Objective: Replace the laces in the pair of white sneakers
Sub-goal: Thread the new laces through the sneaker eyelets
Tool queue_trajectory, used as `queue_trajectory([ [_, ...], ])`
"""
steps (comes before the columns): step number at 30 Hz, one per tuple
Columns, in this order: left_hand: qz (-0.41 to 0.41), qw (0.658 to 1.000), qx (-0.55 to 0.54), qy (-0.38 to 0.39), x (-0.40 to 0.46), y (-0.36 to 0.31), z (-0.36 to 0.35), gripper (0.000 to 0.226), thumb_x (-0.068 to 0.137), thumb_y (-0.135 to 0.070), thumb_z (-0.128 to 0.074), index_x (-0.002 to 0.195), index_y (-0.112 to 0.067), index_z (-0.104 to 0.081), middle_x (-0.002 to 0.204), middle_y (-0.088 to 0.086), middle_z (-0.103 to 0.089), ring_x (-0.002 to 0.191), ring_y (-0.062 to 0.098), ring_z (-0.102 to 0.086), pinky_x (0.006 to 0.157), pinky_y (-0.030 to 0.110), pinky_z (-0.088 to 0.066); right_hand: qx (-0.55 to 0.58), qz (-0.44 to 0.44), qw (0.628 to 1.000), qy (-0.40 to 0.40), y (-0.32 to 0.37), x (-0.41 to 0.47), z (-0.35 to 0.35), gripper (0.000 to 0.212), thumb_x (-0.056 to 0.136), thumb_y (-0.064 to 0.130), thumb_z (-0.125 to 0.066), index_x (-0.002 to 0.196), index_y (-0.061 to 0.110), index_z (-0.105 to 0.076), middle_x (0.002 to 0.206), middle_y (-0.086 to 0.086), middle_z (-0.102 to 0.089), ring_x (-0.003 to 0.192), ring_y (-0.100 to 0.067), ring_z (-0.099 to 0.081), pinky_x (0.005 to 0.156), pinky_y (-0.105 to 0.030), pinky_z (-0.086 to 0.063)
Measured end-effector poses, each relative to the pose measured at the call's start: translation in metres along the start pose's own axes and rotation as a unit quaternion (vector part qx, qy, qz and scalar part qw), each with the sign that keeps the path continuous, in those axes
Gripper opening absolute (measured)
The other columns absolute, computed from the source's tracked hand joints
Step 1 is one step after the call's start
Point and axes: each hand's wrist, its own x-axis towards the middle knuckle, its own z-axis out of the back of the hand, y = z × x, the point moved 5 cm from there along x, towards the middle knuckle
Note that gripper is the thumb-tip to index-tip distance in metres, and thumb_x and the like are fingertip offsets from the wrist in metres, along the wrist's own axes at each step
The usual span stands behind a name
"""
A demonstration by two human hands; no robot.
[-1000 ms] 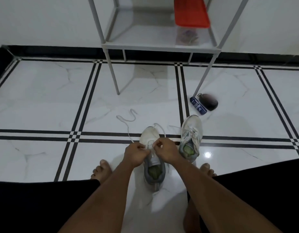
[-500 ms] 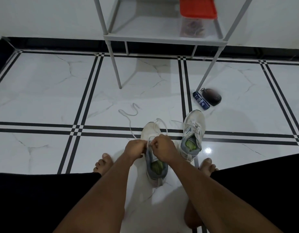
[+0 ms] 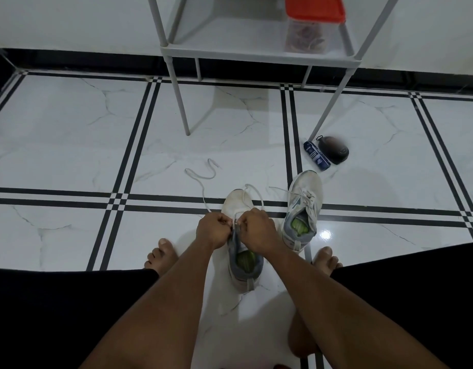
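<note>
Head view: the left hand (image 3: 213, 230) and right hand (image 3: 256, 228) had stayed over the near sneaker (image 3: 242, 246), fingers pinching its lace (image 3: 203, 187); threading continued. Beyond it, right, the laced sneaker (image 3: 303, 209) waited.

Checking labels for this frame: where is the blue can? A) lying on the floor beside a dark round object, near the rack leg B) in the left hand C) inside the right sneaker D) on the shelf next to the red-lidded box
A: the blue can lies on the floor tile right beside the dark round object, just past the rack leg.
</note>
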Motion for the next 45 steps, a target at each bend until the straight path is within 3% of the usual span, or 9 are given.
queue_trajectory([
  [14, -0.018, 0.998, 0.056, -0.001, 0.004, 0.001, -0.003, 0.013, 0.087, -0.019, -0.068, 0.076, -0.027, -0.068, 0.079, -0.008, -0.075, 0.088, 0.016, -0.072, 0.086, 0.033, -0.057, -0.008, -0.007, 1.0, 0.026, -0.002, 0.004, -0.008, 0.02, 0.099, 0.026, -0.055, 0.104, 0.018, -0.072, 0.114, -0.008, -0.061, 0.112, -0.033, -0.058, 0.094, -0.043, -0.048],
  [21, -0.067, 0.991, 0.117, 0.014, 0.005, -0.046, 0.023, 0.007, 0.089, -0.019, -0.064, 0.084, -0.017, -0.068, 0.097, -0.001, -0.075, 0.094, 0.02, -0.069, 0.081, 0.032, -0.053, -0.064, -0.036, 0.982, -0.174, 0.008, -0.06, -0.007, 0.061, 0.095, 0.062, -0.051, 0.129, 0.012, -0.056, 0.122, -0.011, -0.052, 0.111, -0.031, -0.049, 0.091, -0.047, -0.043],
  [23, -0.026, 0.997, -0.061, 0.037, 0.004, -0.07, 0.045, 0.01, 0.089, -0.012, -0.061, 0.081, -0.008, -0.063, 0.097, 0.012, -0.078, 0.09, 0.025, -0.076, 0.079, 0.034, -0.053, -0.089, -0.043, 0.984, -0.147, 0.008, -0.07, -0.014, 0.07, 0.088, 0.064, -0.054, 0.131, 0.01, -0.054, 0.123, -0.013, -0.05, 0.11, -0.034, -0.05, 0.091, -0.048, -0.043],
  [27, 0.042, 0.887, -0.459, 0.003, -0.002, -0.099, 0.08, 0.021, 0.102, -0.009, -0.043, 0.083, -0.01, -0.052, 0.062, 0.004, -0.047, 0.045, 0.018, -0.043, 0.065, 0.036, -0.056, 0.004, -0.112, 0.988, -0.102, 0.003, -0.065, -0.021, 0.1, 0.089, 0.064, -0.062, 0.156, -0.002, -0.027, 0.152, -0.024, -0.032, 0.131, -0.04, -0.041, 0.109, -0.052, -0.044],
  [30, 0.026, 0.995, -0.099, -0.008, 0.004, -0.081, 0.066, 0.035, 0.101, -0.049, -0.058, 0.103, -0.015, -0.059, 0.083, 0.003, -0.06, 0.063, 0.018, -0.055, 0.072, 0.036, -0.052, 0.058, -0.118, 0.99, -0.053, -0.006, -0.058, -0.02, 0.096, 0.089, 0.063, -0.068, 0.15, -0.001, -0.032, 0.146, -0.018, -0.034, 0.129, -0.036, -0.048, 0.105, -0.046, -0.049],
  [35, -0.068, 0.942, 0.325, 0.04, -0.005, -0.03, 0.01, 0.026, 0.096, -0.041, -0.06, 0.112, -0.024, -0.07, 0.126, 0.003, -0.056, 0.111, 0.027, -0.064, 0.093, 0.041, -0.055, -0.012, -0.082, 0.996, -0.043, -0.005, -0.055, -0.018, 0.071, 0.096, 0.064, -0.056, 0.132, 0.003, -0.049, 0.128, -0.013, -0.044, 0.114, -0.034, -0.056, 0.09, -0.043, -0.052],
  [39, -0.013, 0.998, -0.047, -0.034, 0.0, -0.046, 0.027, 0.011, 0.086, -0.027, -0.062, 0.086, -0.026, -0.073, 0.103, -0.003, -0.071, 0.093, 0.02, -0.067, 0.076, 0.034, -0.057, -0.024, -0.077, 0.996, -0.039, -0.005, -0.054, -0.021, 0.069, 0.097, 0.061, -0.052, 0.132, 0.002, -0.048, 0.129, -0.014, -0.043, 0.115, -0.034, -0.053, 0.092, -0.043, -0.051],
  [42, 0.134, 0.891, -0.423, -0.097, 0.001, -0.058, 0.049, 0.025, 0.093, -0.04, -0.062, 0.098, -0.017, -0.07, 0.071, 0.006, -0.058, 0.057, 0.019, -0.049, 0.052, 0.027, -0.034, -0.024, -0.087, 0.995, -0.038, -0.006, -0.052, -0.022, 0.066, 0.096, 0.061, -0.053, 0.13, 0.005, -0.048, 0.128, -0.012, -0.043, 0.116, -0.033, -0.052, 0.091, -0.043, -0.051],
  [45, 0.083, 0.988, -0.11, -0.074, 0.01, -0.058, 0.055, 0.072, 0.076, -0.074, -0.063, 0.115, -0.014, -0.066, 0.098, 0.009, -0.072, 0.09, 0.029, -0.07, 0.079, 0.034, -0.053, -0.023, -0.086, 0.996, -0.032, -0.005, -0.051, -0.023, 0.064, 0.096, 0.06, -0.053, 0.129, 0.005, -0.048, 0.127, -0.013, -0.043, 0.115, -0.035, -0.052, 0.09, -0.044, -0.051],
])
